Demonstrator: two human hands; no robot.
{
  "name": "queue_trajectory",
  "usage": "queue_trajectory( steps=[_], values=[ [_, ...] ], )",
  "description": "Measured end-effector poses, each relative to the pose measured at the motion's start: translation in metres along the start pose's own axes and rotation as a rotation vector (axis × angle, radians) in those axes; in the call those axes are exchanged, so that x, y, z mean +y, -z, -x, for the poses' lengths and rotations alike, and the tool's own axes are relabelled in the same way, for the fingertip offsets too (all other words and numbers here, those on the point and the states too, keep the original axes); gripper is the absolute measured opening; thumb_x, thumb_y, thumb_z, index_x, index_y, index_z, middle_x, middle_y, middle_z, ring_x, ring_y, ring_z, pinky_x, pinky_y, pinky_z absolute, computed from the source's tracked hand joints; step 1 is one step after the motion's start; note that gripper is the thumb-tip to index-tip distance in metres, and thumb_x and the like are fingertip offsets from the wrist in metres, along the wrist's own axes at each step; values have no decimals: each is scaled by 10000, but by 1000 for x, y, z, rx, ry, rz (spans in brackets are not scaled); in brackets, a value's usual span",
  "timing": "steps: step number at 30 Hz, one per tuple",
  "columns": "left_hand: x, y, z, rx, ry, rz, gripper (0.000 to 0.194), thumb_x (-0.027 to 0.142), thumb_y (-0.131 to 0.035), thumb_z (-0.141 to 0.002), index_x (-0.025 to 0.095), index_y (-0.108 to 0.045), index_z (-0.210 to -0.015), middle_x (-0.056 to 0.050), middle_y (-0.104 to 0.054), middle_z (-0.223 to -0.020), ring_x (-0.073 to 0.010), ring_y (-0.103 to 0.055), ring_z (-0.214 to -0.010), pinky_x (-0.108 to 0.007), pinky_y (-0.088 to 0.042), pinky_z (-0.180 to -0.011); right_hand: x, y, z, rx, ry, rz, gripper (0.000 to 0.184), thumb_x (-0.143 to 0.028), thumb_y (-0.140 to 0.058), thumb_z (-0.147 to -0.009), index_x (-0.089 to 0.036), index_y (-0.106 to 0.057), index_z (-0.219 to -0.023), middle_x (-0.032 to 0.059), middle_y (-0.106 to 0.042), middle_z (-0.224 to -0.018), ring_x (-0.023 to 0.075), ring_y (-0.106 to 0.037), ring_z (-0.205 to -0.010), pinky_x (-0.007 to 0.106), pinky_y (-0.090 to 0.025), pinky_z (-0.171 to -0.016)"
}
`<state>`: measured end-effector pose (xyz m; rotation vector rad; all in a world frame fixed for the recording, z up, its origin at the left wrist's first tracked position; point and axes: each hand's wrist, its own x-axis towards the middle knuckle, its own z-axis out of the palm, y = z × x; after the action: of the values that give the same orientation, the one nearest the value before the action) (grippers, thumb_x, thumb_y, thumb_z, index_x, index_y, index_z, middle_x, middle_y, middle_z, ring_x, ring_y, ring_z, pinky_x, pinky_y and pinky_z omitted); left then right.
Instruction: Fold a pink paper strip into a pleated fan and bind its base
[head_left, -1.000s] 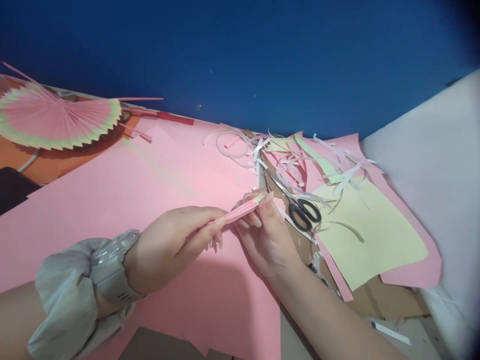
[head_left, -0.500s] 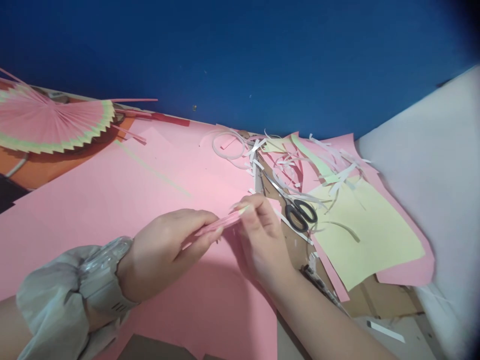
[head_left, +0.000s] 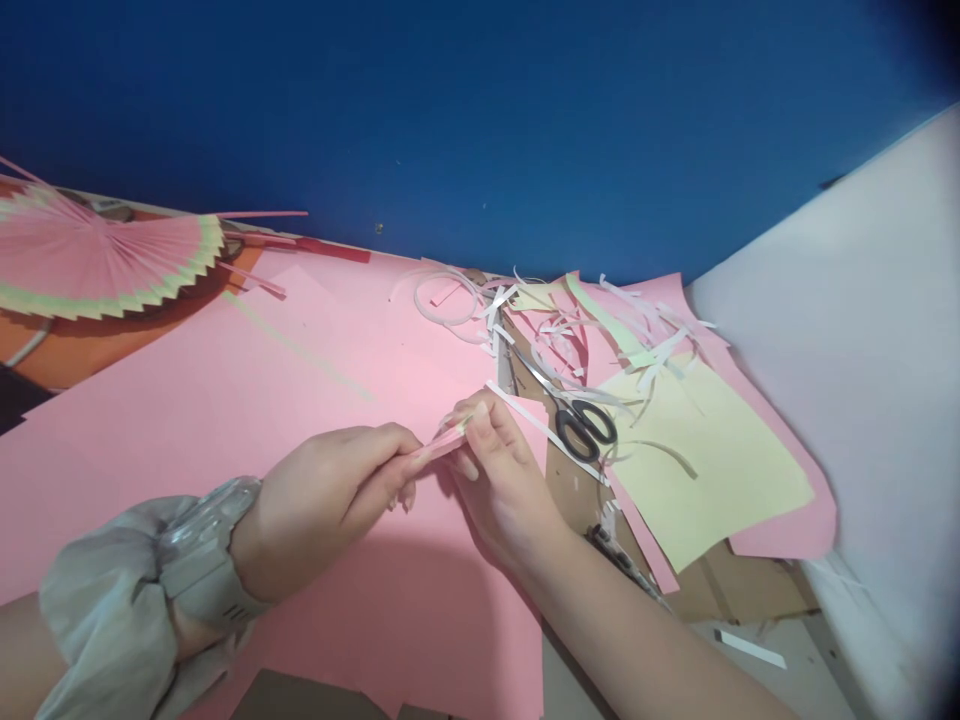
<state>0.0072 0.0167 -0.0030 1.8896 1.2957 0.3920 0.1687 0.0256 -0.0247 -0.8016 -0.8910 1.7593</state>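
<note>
Between my hands is a narrow bundle of folded pink paper (head_left: 442, 441) with a pale green and yellow end. My left hand (head_left: 349, 485) is closed on its pink end, thumb and fingers pressed together. At the pale-edged end, my right hand (head_left: 499, 465) pinches the folded paper between thumb and fingers. Much of the bundle is hidden inside both hands. Beneath them lies a large pink sheet (head_left: 322, 340). An opened pleated paper fan (head_left: 112, 250), pink with a green and yellow zigzag edge, rests at the far left.
Black-handled scissors (head_left: 585, 430) lie right of my right hand, beside a pale yellow sheet (head_left: 712, 460). Curled paper strips (head_left: 555, 335) are scattered behind them. A roll-like ring (head_left: 446, 297) sits near the blue wall (head_left: 465, 130). A white panel (head_left: 862, 300) stands at the right.
My left grip has closed further around the pink end, covering more of it. My right fingers have shifted on the pale-edged end. The whole view has moved slightly.
</note>
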Motion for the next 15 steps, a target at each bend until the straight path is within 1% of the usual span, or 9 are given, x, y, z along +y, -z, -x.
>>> queue_trajectory(
  steps=[2, 6, 9, 12, 15],
  values=[
    [-1, -2, -2, 10, 9, 43, 258, 306, -340, -920, 218, -554, -805, 46, -629, -759, -118, -569, -696, -241, -379, -665, -1, 0, -1, 21, 16, -25, 181, -360, -504, -881, -217, -527, -774, -70, -345, -557, 71, -291, -507, 211, -266, -498],
    [-5, -6, -3, 7, -55, 121, 258, 288, -289, -939, 235, -538, -981, 33, -637, -891, -118, -575, -799, -236, -397, -725, -2, -1, -4, 80, 8, -62, 180, -358, -493, -888, -218, -515, -775, -76, -286, -528, 79, -249, -515, 213, -258, -522],
    [-5, -4, -1, 16, -50, 114, 264, 289, -285, -940, 227, -542, -933, 37, -626, -835, -112, -571, -749, -227, -394, -699, 0, 0, -4, 110, 11, -31, 186, -372, -504, -879, -217, -508, -777, -78, -293, -520, 80, -256, -513, 215, -249, -516],
    [-4, -1, 0, 42, 13, 69, 291, 337, -297, -936, 217, -547, -845, 41, -603, -727, -116, -560, -671, -234, -382, -658, 1, 1, -4, 128, 65, 31, 177, -369, -528, -865, -215, -511, -779, -77, -331, -532, 77, -290, -522, 215, -257, -520],
    [-2, 1, 0, 33, 53, 23, 332, 369, -285, -934, 209, -538, -793, 42, -576, -657, -120, -542, -615, -239, -367, -625, 2, 1, -4, 126, 98, 59, 179, -376, -537, -858, -213, -518, -787, -76, -350, -545, 76, -312, -536, 212, -275, -541]
  ],
)
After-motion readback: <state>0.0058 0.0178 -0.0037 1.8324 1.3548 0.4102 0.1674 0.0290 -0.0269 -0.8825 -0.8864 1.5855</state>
